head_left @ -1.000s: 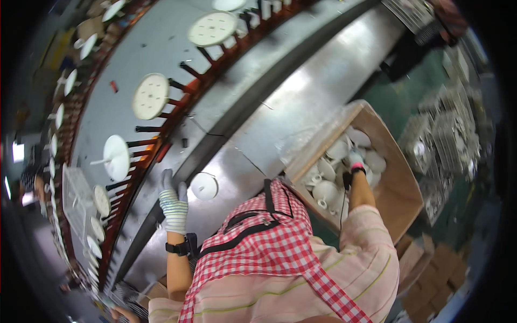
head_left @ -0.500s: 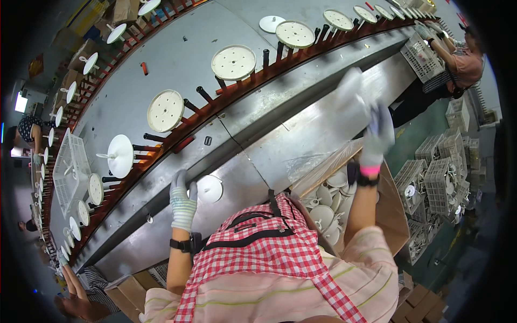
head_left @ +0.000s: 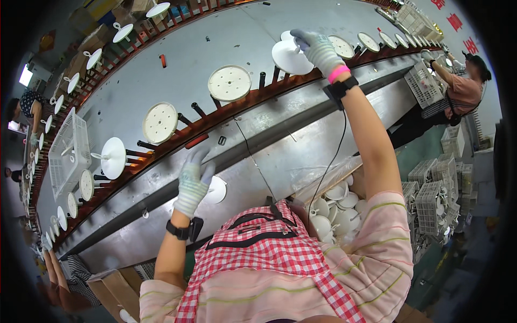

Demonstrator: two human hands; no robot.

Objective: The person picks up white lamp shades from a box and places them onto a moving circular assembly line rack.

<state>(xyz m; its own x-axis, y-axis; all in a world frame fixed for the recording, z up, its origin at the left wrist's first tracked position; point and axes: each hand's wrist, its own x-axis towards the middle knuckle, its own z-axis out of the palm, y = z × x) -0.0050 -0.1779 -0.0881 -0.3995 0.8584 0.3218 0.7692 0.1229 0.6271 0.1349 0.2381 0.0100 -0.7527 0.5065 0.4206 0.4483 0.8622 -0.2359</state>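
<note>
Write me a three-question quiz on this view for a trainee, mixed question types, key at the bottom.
1. Fill in the colour: the right hand has a ___ band at its wrist.
2. Multiple choice: what lies on the steel bench just beside the left hand? (A) a hammer; (B) a white disc; (C) a coil of rope.
3. True or false: the right hand is down inside a cardboard box.

Key:
1. Pink.
2. B.
3. False; it is up at a second white disc, near the black-tipped pegs.
</note>
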